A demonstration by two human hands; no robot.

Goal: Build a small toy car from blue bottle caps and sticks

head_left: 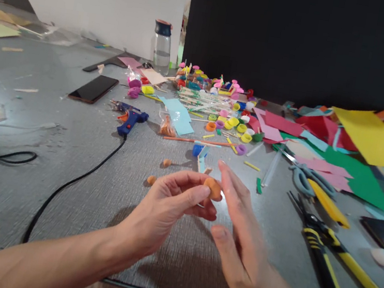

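Observation:
Between the thumb and fingers of my left hand (179,196) is a flattened orange piece of modelling clay (212,188). My right hand (241,236) is held just to the right of it, thumb and fingers apart, holding nothing. Whether its fingertips touch the clay's edge is hard to tell. Two small orange clay balls, a nearer one (151,180) and a farther one (167,163), lie on the grey table (88,210) left of and beyond my left hand. Behind my fingers stands a small light-blue card piece (201,159) with a blue bottle cap (197,150) beside it.
A blue glue gun (130,119) with a black cord lies to the left, a phone (93,88) beyond it. Scissors (309,177) and black-yellow pliers (325,250) lie right. Coloured caps, sticks and paper sheets (377,138) cover the back; a water bottle (162,48) stands there.

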